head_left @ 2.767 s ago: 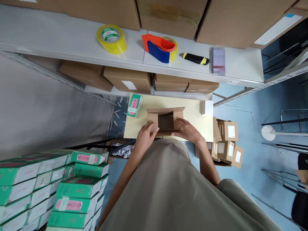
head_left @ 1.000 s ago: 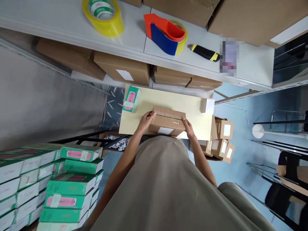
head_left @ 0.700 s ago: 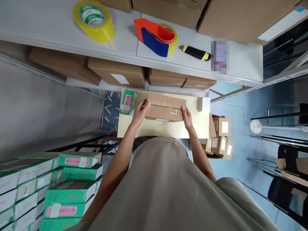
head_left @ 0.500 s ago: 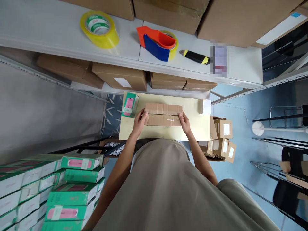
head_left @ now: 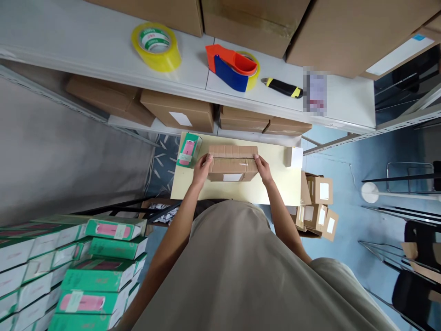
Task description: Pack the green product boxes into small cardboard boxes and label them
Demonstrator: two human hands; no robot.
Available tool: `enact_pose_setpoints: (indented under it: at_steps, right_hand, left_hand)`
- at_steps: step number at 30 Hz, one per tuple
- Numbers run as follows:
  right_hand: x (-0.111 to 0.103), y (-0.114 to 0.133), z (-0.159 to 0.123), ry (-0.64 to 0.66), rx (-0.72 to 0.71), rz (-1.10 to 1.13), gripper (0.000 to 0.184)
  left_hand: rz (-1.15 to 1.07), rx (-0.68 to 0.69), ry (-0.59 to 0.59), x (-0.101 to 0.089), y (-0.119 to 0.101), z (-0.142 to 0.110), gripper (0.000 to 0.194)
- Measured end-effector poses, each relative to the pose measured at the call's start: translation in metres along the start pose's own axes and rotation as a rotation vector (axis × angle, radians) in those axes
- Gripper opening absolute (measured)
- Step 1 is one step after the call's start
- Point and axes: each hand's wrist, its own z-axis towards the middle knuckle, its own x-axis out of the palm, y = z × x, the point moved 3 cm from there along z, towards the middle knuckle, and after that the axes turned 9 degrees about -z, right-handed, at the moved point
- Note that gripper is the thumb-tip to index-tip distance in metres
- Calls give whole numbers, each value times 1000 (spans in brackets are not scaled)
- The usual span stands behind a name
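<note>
A small brown cardboard box (head_left: 233,163) with closed flaps and a white label on its near side rests on a pale yellow table (head_left: 279,186). My left hand (head_left: 202,169) grips its left end and my right hand (head_left: 263,168) grips its right end, fingers curled over the top edges. A green and pink product box (head_left: 188,150) stands just left of my left hand. A small white block (head_left: 292,156) sits at the table's right edge.
A white shelf (head_left: 86,50) above the table carries a yellow tape roll (head_left: 156,46), an orange and blue tape dispenser (head_left: 232,67) and a black and yellow utility knife (head_left: 282,87). Green boxes (head_left: 99,276) are stacked at lower left. Small labelled cartons (head_left: 319,204) lie on the floor at right.
The box was open with its flaps up; now it is closed and turned, held at both ends. It moved back on the table and its labelled side now faces me.
</note>
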Motion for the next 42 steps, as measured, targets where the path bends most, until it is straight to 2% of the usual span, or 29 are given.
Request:
enact_pose_setpoints:
  at_steps: [3, 6, 11, 16, 18, 23, 27, 28, 30, 31, 33, 35, 37, 39, 42]
  right_hand:
    - [2, -6, 15, 51, 120, -4, 76]
    - [4, -14, 9, 78, 160, -19, 76]
    - [11, -34, -37, 40, 17, 11, 80]
    - [21, -56, -70, 66, 11, 81, 87]
    - [21, -59, -69, 55, 22, 101, 88]
    - [18, -60, -52, 65, 20, 113, 88]
    - [16, -61, -52, 45, -41, -46, 86]
    - [15, -60, -54, 7, -64, -136, 82]
    - [14, -53, -57, -153, -151, -393, 69]
    - [14, -46, -56, -208, -222, -514, 62]
    - [18, -24, -50, -246, -365, -689, 51]
    - [22, 14, -38, -254, -522, -767, 45]
    - [24, 70, -20, -268, -671, -777, 43]
    - [23, 139, 1, -308, -788, -773, 45]
    - [26, 243, 36, -343, -878, -821, 53]
  left_hand:
    - [55, -60, -9, 1, -1, 11, 36]
    - [76, -84, 5, -2, 2, 7, 33]
    - [44, -74, 38, -14, 25, -33, 50]
    - [85, -38, 62, -26, 47, -68, 66]
    - [101, -1, 71, -28, 49, -68, 66]
    - [105, 35, 97, -25, 49, -50, 62]
    - [146, 23, 93, -25, 47, -46, 58]
    - [157, 45, 79, -26, 44, -47, 55]
    - [171, 117, 38, -26, 35, -49, 51]
    - [214, 195, 0, -25, 28, -48, 48]
    - [298, 374, 11, -18, 5, -44, 40]
    - [344, 537, 38, -6, -29, -35, 33]
    - [354, 661, 47, 10, -78, -26, 26]
    - [336, 741, 44, 29, -135, -16, 21]
    - [242, 793, 61, 55, -215, -5, 19]
